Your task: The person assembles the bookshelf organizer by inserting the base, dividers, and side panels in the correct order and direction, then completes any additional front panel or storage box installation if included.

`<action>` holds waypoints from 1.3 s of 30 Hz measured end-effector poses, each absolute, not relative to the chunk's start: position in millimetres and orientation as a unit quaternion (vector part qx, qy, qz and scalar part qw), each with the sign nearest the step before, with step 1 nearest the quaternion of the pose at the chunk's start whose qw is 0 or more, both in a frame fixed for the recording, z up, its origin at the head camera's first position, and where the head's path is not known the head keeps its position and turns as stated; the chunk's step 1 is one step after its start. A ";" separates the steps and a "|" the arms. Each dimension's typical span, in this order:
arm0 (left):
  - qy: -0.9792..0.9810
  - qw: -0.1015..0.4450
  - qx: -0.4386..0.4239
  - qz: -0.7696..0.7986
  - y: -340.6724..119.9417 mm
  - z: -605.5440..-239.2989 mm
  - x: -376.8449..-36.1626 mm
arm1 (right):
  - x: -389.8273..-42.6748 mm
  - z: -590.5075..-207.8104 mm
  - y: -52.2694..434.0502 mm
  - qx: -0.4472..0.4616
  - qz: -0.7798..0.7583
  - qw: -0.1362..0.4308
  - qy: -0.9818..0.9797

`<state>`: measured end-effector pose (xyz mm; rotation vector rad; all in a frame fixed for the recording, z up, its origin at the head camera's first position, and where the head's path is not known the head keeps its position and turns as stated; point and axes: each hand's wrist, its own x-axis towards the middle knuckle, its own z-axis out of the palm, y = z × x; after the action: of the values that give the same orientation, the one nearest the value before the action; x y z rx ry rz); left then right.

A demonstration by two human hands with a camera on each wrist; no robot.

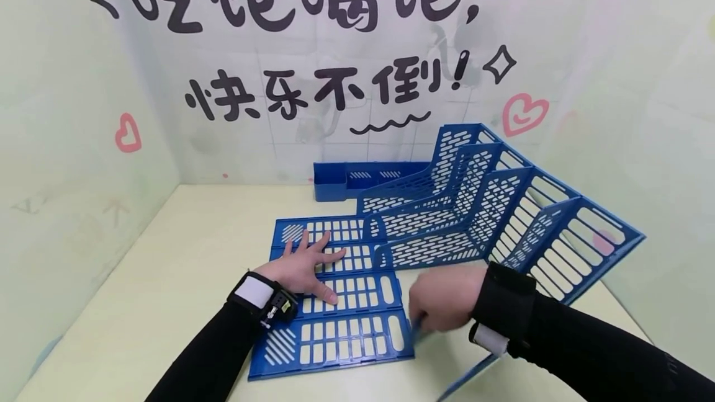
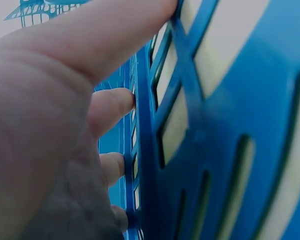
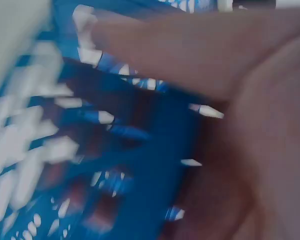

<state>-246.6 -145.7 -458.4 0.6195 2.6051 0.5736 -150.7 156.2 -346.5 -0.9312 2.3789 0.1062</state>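
Observation:
A blue plastic file rack lies on the pale table, its slatted flat panel [image 1: 349, 361] under my left hand [image 1: 304, 272]. That hand rests on the panel with fingers spread; in the left wrist view its fingertips [image 2: 122, 100] touch the slots. Upright perforated dividers [image 1: 430, 253] stand to the right, joined to a slanting slatted panel [image 1: 592, 247]. My right hand [image 1: 447, 296] grips the nearest divider [image 1: 468, 378], which shows almost edge-on near the flat panel's right end. The right wrist view is blurred, with thumb and fingers around the perforated blue sheet [image 3: 160, 145].
A blue tray with a small square compartment [image 1: 329, 185] stands at the back of the table [image 1: 156, 284], behind the rack. A printed sheet [image 1: 313, 129] with black lettering covers the back wall. Pale side walls [image 1: 67, 160] stand left and right.

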 end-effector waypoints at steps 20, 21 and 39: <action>0.935 0.214 0.215 0.183 -149.7 -432.9 -176.5 | -167.4 -348.4 152.6 -0.352 0.011 0.143 0.925; 0.935 0.215 0.215 0.183 -149.8 -433.4 -177.0 | -167.5 -349.4 152.6 -0.350 0.009 0.142 0.926; 0.926 0.213 0.230 0.211 -151.7 -446.2 -185.9 | -184.6 -385.0 145.1 -0.313 0.033 0.157 0.936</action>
<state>-185.9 -151.7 -446.2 0.6375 2.5712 0.5865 -184.6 145.1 -385.0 -0.8967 2.6782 0.0939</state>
